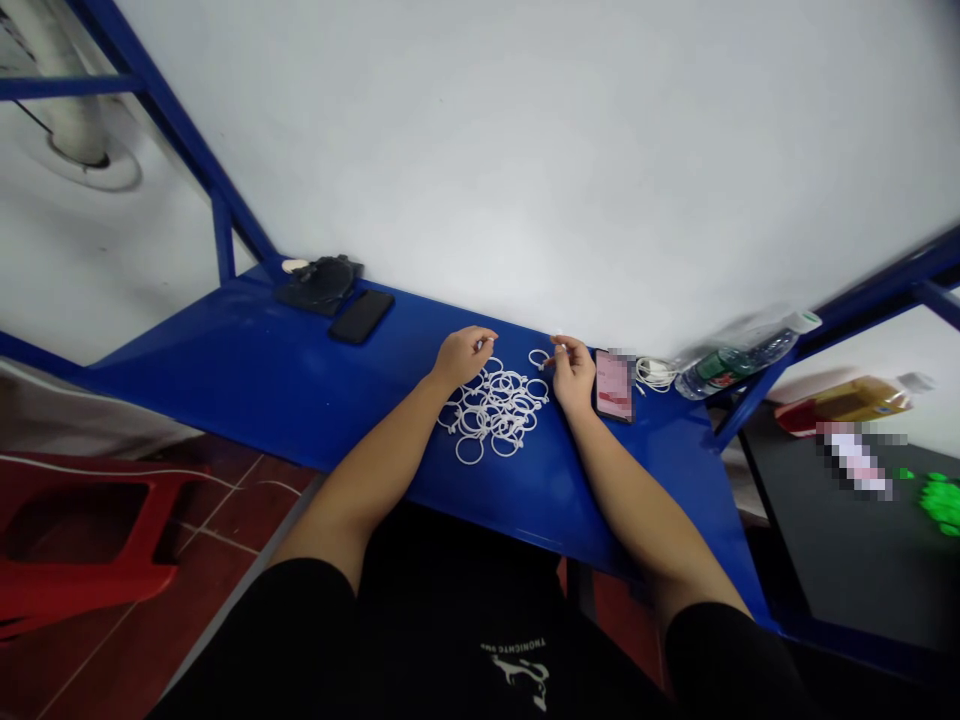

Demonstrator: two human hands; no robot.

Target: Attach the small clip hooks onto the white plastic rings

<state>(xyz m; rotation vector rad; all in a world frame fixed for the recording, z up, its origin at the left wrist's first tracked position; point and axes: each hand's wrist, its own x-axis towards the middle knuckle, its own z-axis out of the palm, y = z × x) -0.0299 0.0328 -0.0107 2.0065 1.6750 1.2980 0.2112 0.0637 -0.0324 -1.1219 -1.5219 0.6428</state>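
A pile of several white plastic rings (496,408) lies on the blue table (262,370) between my hands. My left hand (463,357) rests at the pile's far left edge with fingers curled, pinching a small white ring piece. My right hand (572,372) sits at the pile's right side, fingers pinched on a white ring (538,358) that lies just left of it.
A phone with a lit pink screen (613,385) lies right of my right hand, then a white cable (655,373) and a lying water bottle (739,358). A dark phone (362,315) and black pouch (321,283) sit far left. A red stool (82,540) stands on the floor.
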